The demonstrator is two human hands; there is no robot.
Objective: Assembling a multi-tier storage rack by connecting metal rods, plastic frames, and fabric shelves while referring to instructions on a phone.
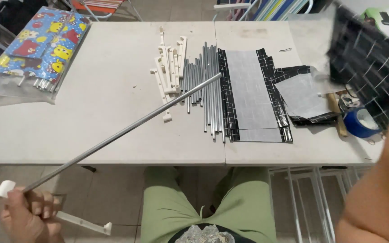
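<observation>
We see a long metal rod (122, 130) gripped at its near end by the left hand (30, 216), fingers curled tight around it; the rod slants up from that hand, below the table's near edge, to a far tip hovering over the bundle of metal rods (205, 90) on the white table (91, 112). The same hand also seems to pinch a white plastic connector bar (84, 222), which juts out beside the green shorts (203, 202), though the grip there is partly hidden. Just left of the rod bundle lies a heap of white plastic connectors (169, 69); just right of it, black checked fabric panels (253, 96) lie flat. Farther right from the bundle sits a blue tape roll (361, 123). The right hand is out of view; only its forearm (383, 189) shows, so we cannot tell how its fingers stand. At the table's far left corner rests a colourful cartoon-print package (41, 45).
</observation>
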